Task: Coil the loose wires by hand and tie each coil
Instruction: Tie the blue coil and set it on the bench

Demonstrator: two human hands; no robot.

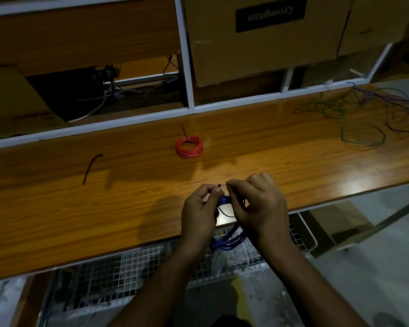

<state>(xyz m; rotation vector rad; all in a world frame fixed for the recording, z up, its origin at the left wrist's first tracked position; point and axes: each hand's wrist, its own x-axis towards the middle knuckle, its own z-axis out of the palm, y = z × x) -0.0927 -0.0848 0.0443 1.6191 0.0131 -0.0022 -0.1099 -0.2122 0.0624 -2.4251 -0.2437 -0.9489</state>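
1. My left hand [200, 210] and right hand [257, 206] are side by side over the near edge of the bench top [57, 208], left of one another as named.
2. The coil I hold [229, 239] hangs between them, its lower part below the bench edge, above the wire mesh shelf [128, 263].
3. A cable tie [222, 185] sits at the coil's top, between my fingertips.
4. Behind my hands, a tied coil [189, 146] lies on the bench.
5. Far left of it lies a spare tie [91, 168].
6. Loose wires [376, 114] sprawl at the far right.
7. A cardboard box [257, 43] stands behind the bench.
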